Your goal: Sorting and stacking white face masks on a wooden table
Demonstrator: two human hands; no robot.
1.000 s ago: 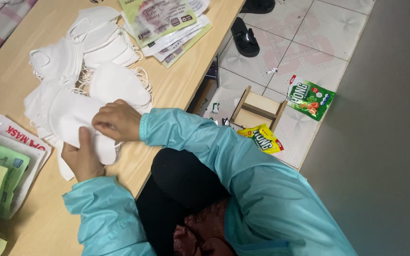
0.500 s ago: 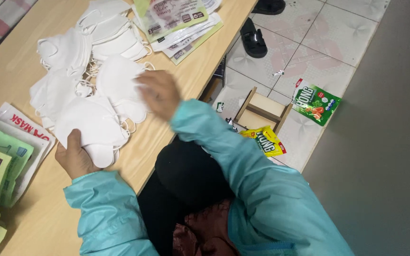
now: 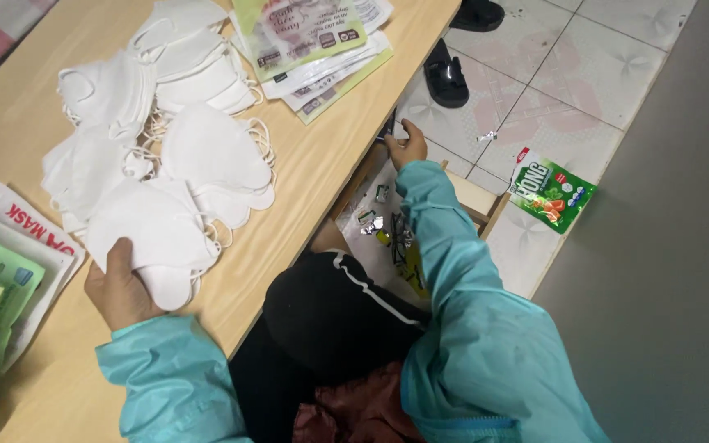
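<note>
Head view, looking down: white face mask lies at the near end of a loose pile of masks on the wooden table. Left hand pinches that mask's near edge, thumb on top, fingers under it, so it's closed on the mask. Mask rests flat on the tabletop, overlapping its neighbours, ear loops trailing out to the side.

Right hand is well apart from the masks, reaching past the table edge and down near the dark gap below it. Fingers curled around smth small, or maybe just touching the edge; can't tell from here whether it grips anything.

Both arms in teal jacket sleeves.

Left of the held mask: stack of flat printed packets, green and white. Far end of table: another fan of packets.

On the tiled floor: green snack bag, black sandals, small wooden stool partly hidden by the right arm.
</note>
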